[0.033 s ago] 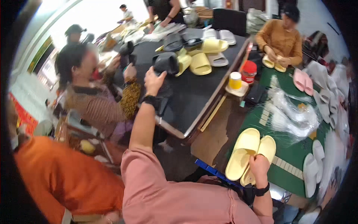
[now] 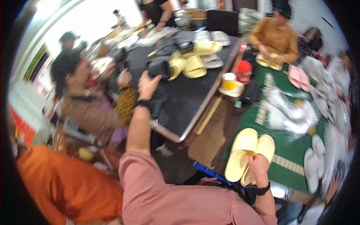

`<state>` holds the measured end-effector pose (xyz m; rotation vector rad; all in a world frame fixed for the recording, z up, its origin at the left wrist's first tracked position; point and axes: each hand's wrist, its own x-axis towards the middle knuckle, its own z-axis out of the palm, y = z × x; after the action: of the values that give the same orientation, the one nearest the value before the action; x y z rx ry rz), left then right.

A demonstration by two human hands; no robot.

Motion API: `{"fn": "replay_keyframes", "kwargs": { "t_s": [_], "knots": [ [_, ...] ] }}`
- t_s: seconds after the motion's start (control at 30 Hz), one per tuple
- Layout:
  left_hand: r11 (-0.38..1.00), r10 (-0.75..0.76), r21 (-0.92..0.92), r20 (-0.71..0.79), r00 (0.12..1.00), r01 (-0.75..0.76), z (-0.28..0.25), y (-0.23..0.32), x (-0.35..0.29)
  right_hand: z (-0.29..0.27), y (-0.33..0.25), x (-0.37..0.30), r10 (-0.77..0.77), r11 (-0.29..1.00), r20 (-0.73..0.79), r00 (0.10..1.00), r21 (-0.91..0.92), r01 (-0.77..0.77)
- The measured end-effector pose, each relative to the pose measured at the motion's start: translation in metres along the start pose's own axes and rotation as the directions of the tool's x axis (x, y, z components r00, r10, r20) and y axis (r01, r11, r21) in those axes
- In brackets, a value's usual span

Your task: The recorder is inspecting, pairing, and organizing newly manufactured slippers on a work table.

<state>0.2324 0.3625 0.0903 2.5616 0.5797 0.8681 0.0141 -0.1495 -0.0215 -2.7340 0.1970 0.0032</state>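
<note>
**Two pale-yellow, smooth, open-backed slides under one closed fist**

The pair (image 2: 235,167) lies at the near edge of a green-topped surface (image 2: 290,150), side by side, probably to keep the match together. The right hand (image 2: 258,165) curls tightly over the right-hand slide; its grip is closed around the upper part, which seems to steady that slide while the other arm stretches away.

The left hand (image 2: 148,85) extends over a black, flat surface (image 2: 187,103), against a chunky black slide (image 2: 159,66). Thumb and fingers stand apart, but blur and overlap hide the contact, so I cannot tell whether that grip has hold of it. Beside that slide, loose yellow slides (image 2: 195,67) overlap in a heap, apparently set down without sorting.

Crumpled clear plastic (image 2: 294,116) lies beyond the near pair, and white slides (image 2: 311,170) sit paired at the right, perhaps grouped by colour.
</note>
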Motion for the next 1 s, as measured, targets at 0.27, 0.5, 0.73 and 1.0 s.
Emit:
{"fn": "replay_keyframes", "kwargs": {
  "t_s": [0.27,0.5,0.73,1.0],
  "knots": [
    [0.771,0.358,-0.634,0.511,0.781,0.061,0.004,-0.040,0.031,-0.056,0.053,-0.025,0.206,0.974,-0.180,0.962,0.131,-0.184],
    [0.678,0.267,-0.662,0.628,0.731,0.321,0.006,-0.038,0.002,-0.173,0.176,-0.004,0.382,0.906,-0.723,0.575,0.170,-0.389],
    [0.493,0.350,-0.759,0.621,0.701,0.426,-0.041,0.041,-0.092,-0.112,0.135,-0.016,0.306,0.916,-0.483,0.821,0.384,-0.115],
    [-0.018,0.444,-0.480,0.782,0.437,0.877,-0.049,0.148,-0.242,-0.041,0.055,-0.034,-0.153,0.622,0.256,0.954,0.775,-0.109]
  ]
}}
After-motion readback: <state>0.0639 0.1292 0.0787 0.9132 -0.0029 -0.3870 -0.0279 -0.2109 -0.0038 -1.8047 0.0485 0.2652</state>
